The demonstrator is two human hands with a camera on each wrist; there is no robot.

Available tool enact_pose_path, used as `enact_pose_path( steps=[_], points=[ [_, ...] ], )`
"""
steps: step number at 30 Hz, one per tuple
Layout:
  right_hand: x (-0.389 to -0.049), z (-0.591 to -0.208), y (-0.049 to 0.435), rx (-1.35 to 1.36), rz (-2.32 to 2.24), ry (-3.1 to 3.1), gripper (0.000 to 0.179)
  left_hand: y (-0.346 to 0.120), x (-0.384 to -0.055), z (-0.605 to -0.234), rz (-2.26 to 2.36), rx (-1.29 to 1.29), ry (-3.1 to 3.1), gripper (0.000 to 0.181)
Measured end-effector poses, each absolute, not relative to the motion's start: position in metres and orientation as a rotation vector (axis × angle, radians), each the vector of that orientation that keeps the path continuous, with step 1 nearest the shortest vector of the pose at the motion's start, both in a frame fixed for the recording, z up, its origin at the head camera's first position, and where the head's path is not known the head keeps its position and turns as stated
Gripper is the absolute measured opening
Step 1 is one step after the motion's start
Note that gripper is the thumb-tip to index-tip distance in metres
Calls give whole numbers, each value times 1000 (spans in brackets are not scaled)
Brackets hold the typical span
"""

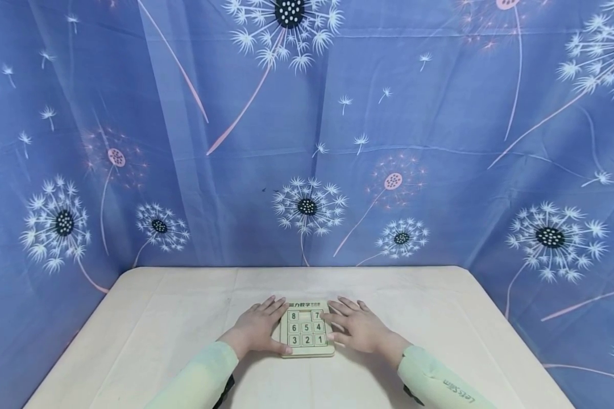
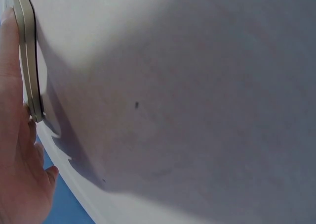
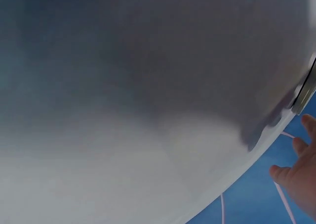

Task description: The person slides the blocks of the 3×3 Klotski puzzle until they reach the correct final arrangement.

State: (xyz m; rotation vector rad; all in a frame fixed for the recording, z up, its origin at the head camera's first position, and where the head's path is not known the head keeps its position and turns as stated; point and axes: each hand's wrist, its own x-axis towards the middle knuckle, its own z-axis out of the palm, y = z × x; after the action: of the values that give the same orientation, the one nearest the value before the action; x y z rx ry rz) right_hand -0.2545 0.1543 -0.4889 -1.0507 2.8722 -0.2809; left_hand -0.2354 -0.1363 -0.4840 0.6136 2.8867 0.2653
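A wooden sliding number puzzle (image 1: 308, 352) lies at the front middle of the table, with Chinese lettering along its far edge. Its tiles read 8, a gap, 7 in the far row, then 6 5 4, then 3 2 1. My left hand (image 1: 260, 328) holds the puzzle's left side, thumb at the near corner and fingers along the far part. The left wrist view shows the thumb against the board's edge (image 2: 30, 61). On the right side, my right hand (image 1: 360, 326) has its fingers spread, one fingertip at the tile 7 (image 1: 317, 314).
A pale cloth-covered table (image 1: 184, 307) spreads around the puzzle. Blue curtains (image 1: 245, 187) with dandelion prints hang along its back and sides. Both forearms in light green sleeves (image 1: 196, 375) reach in from the near edge.
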Motion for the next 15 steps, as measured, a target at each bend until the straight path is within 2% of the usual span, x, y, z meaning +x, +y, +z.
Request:
enact_pose_path(
  steps=[15],
  points=[
    [-252,-489,152,-1059,-275,2897,56,-135,-236,-485,284,592,2882,111]
  ],
)
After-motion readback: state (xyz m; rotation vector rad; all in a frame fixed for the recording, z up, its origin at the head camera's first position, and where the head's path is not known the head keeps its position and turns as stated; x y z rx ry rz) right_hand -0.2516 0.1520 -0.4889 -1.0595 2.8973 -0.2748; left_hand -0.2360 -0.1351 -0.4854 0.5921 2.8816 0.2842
